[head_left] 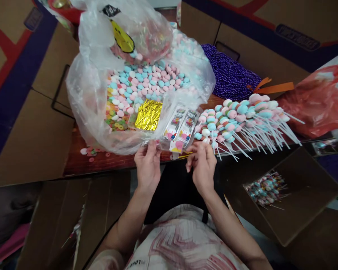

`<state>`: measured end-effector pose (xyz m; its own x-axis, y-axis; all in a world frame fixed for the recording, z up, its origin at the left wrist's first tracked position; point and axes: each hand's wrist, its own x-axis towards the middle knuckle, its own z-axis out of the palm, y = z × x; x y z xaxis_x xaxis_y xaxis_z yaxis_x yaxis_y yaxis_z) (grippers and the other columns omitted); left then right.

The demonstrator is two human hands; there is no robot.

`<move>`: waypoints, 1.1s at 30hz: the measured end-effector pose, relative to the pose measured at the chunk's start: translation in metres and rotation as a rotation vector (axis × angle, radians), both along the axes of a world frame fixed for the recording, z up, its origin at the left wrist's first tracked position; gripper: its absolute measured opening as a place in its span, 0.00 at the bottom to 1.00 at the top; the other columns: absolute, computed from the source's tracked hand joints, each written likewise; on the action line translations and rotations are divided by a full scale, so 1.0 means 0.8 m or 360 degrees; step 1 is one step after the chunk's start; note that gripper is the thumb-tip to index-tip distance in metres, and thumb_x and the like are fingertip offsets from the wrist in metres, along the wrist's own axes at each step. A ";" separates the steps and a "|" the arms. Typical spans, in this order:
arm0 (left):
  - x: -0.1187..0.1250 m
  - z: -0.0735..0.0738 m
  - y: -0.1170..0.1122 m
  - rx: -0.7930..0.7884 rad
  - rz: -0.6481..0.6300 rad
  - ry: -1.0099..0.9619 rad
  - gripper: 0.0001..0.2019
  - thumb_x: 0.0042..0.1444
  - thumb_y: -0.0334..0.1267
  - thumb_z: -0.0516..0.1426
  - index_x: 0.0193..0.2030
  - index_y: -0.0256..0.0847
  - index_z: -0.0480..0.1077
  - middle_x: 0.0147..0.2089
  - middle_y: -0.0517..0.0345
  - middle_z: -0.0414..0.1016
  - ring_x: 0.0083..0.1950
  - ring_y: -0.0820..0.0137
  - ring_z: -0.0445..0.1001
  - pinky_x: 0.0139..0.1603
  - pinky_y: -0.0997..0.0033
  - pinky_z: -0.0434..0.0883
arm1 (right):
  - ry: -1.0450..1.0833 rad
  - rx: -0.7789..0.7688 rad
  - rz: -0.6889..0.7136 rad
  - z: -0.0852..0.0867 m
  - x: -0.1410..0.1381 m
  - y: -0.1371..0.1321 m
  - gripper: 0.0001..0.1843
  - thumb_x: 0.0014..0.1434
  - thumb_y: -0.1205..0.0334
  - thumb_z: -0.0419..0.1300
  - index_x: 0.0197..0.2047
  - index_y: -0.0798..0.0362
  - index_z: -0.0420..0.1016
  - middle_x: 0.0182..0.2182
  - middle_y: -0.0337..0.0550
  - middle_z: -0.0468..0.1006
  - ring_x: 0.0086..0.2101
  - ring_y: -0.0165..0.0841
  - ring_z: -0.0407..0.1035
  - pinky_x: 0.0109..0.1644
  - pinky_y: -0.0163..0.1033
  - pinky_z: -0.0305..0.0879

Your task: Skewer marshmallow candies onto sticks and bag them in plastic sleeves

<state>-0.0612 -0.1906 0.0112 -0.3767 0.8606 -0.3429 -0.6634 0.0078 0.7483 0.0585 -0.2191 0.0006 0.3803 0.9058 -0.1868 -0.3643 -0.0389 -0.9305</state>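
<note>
Pink-streaked white fabric shirt [183,240], foreground; left hand [148,167] and right hand [204,165], fingers curled, grasp indeterminable, flank clear plastic label-printed packets [186,127] at the glossy red-brown table's [124,162] near edge. Packet handling seems underway, calling next for fingertip precision.

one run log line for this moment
left hand: at near edge of plastic bag | right hand: beside candy skewers | gold twist ties: left of printed packets

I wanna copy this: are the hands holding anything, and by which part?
I can't tell: the left hand is by the bag, the right hand by the lollies; neither grip is clear.
</note>
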 end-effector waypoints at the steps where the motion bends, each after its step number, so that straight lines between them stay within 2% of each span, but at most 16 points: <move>1: -0.003 0.000 0.005 -0.0007 -0.0009 -0.0024 0.17 0.39 0.41 0.76 0.30 0.41 0.75 0.31 0.66 0.80 0.35 0.78 0.78 0.43 0.76 0.74 | 0.0082 -0.0021 -0.0013 0.002 0.000 0.013 0.22 0.60 0.38 0.63 0.39 0.50 0.69 0.31 0.37 0.78 0.19 0.23 0.64 0.16 0.28 0.54; 3: -0.008 -0.002 0.013 -0.0055 -0.0054 -0.0087 0.16 0.40 0.40 0.75 0.31 0.41 0.75 0.31 0.66 0.80 0.35 0.78 0.78 0.43 0.76 0.73 | 0.0205 -0.0057 0.0000 0.005 0.002 0.038 0.24 0.56 0.38 0.67 0.38 0.50 0.67 0.32 0.38 0.80 0.21 0.24 0.67 0.15 0.27 0.55; 6: -0.012 -0.007 0.020 -0.0163 -0.0092 -0.0205 0.17 0.39 0.40 0.76 0.30 0.41 0.74 0.30 0.67 0.79 0.33 0.79 0.77 0.40 0.77 0.72 | 0.0302 -0.0071 -0.0001 0.002 0.008 0.069 0.25 0.51 0.43 0.72 0.33 0.51 0.65 0.30 0.38 0.79 0.20 0.22 0.64 0.16 0.26 0.54; 10: -0.015 -0.012 0.027 -0.0218 -0.0132 -0.0244 0.15 0.43 0.41 0.75 0.31 0.40 0.74 0.30 0.66 0.79 0.33 0.79 0.77 0.40 0.76 0.71 | 0.0299 -0.0041 0.0034 -0.001 0.015 0.080 0.21 0.49 0.51 0.74 0.31 0.52 0.68 0.26 0.33 0.74 0.18 0.19 0.57 0.15 0.26 0.51; 14: -0.017 -0.010 0.033 -0.0218 -0.0093 -0.0283 0.12 0.48 0.39 0.73 0.32 0.40 0.75 0.33 0.63 0.80 0.35 0.78 0.77 0.41 0.76 0.72 | 0.0222 -0.0034 0.0052 0.008 0.011 0.057 0.16 0.51 0.54 0.72 0.35 0.52 0.72 0.25 0.31 0.72 0.17 0.18 0.53 0.15 0.26 0.48; 19: -0.017 -0.003 0.042 -0.0156 -0.0071 -0.0372 0.10 0.49 0.36 0.72 0.33 0.40 0.75 0.31 0.65 0.79 0.33 0.80 0.77 0.38 0.78 0.71 | -0.0008 -0.0026 0.0226 0.017 0.010 0.009 0.11 0.57 0.55 0.68 0.40 0.52 0.77 0.24 0.33 0.74 0.16 0.20 0.53 0.16 0.28 0.48; 22: -0.017 0.000 0.048 -0.0187 -0.0087 -0.0342 0.09 0.52 0.37 0.71 0.32 0.39 0.75 0.30 0.64 0.79 0.33 0.79 0.77 0.38 0.78 0.71 | -0.0246 -0.0001 0.0312 0.012 0.027 -0.020 0.11 0.62 0.54 0.65 0.43 0.51 0.80 0.26 0.36 0.75 0.18 0.21 0.55 0.18 0.30 0.51; 27: -0.013 0.008 0.056 -0.0243 -0.0085 -0.0309 0.10 0.53 0.38 0.70 0.32 0.39 0.74 0.29 0.64 0.78 0.32 0.79 0.77 0.36 0.78 0.71 | -0.0661 -0.0057 0.0423 -0.006 0.072 -0.059 0.11 0.64 0.53 0.64 0.44 0.50 0.82 0.27 0.38 0.76 0.21 0.25 0.60 0.21 0.32 0.54; 33: 0.000 0.019 0.056 -0.0303 -0.0166 -0.0270 0.09 0.54 0.36 0.69 0.32 0.39 0.73 0.30 0.63 0.78 0.31 0.77 0.77 0.37 0.76 0.73 | -0.1011 0.0039 0.0434 -0.018 0.100 -0.073 0.10 0.65 0.56 0.61 0.41 0.49 0.82 0.26 0.39 0.78 0.25 0.29 0.69 0.28 0.35 0.65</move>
